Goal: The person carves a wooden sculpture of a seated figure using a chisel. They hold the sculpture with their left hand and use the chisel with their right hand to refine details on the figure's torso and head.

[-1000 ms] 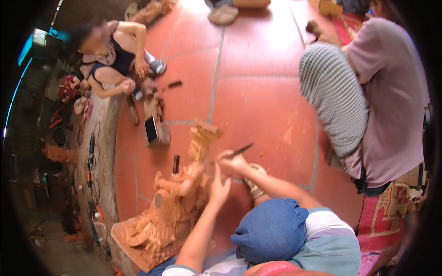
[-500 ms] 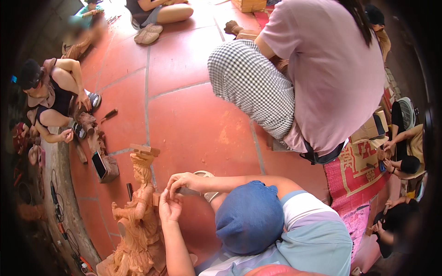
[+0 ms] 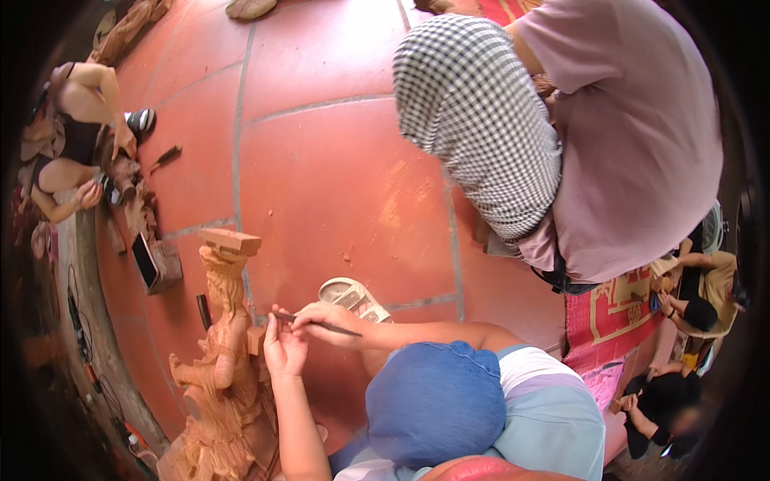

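Our right hand pinches a thin dark carving tool against the pale carved wooden statue (left hand grip pressed on it).

Wide bare stretch of red tiled floor open in middle, easy passage there. Left side crowded: tall wooden carving just beside both hands, phone on block and scattered tools near it, seated person beyond. Sandal lies just past right hand. Right side blocked by crouching person in checked trousers. Red patterned mat beyond.
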{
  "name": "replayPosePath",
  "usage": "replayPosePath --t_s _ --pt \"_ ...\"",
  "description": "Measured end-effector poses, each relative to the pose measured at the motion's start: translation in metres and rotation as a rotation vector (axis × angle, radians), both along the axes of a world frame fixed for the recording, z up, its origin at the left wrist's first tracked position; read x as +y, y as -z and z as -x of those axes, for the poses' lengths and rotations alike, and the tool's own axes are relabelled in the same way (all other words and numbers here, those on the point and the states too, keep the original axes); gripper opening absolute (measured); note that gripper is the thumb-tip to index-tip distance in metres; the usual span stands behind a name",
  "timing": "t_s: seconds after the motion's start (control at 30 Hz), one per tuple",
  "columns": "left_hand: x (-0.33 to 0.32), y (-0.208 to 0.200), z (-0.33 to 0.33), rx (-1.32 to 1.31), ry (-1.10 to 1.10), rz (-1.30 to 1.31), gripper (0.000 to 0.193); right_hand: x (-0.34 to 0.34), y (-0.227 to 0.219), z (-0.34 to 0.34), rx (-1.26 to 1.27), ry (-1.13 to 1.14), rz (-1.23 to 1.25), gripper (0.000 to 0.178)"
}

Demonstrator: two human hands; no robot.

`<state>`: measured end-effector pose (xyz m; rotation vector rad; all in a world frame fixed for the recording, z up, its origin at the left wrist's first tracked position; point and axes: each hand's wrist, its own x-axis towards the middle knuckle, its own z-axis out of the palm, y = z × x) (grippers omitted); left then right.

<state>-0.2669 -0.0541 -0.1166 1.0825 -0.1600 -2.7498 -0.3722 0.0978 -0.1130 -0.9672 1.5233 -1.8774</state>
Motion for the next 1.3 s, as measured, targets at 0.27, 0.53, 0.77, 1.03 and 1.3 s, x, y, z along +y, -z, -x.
replayPosePath --t_s 0.27,0.53,0.77,1.03,1.3 --pt "0.017 -0.028 -0.005 0.342 -0.183 -0.171 0.07 -0.02 0.006 -0.007 -0.326 0.047 0.001 0.018" --pt "0.024 -0.025 -0.006 0.467 -0.447 -0.245 0.07 -0.041 -0.008 -0.014 -0.352 0.053 0.043 0.016" --pt "0.022 -0.038 -0.005 0.441 -0.449 -0.26 0.066 -0.051 -0.007 -0.019 -0.223 0.099 0.051 0.009" --pt "0.018 -0.023 -0.015 0.659 -0.338 -0.457 0.065 -0.038 -0.028 -0.01 -0.077 -0.086 0.182 0.005" --pt "0.026 -0.049 -0.001 0.344 -0.272 -0.092 0.064 -0.05 -0.035 -0.009 0.124 0.196 0.028 0.013"
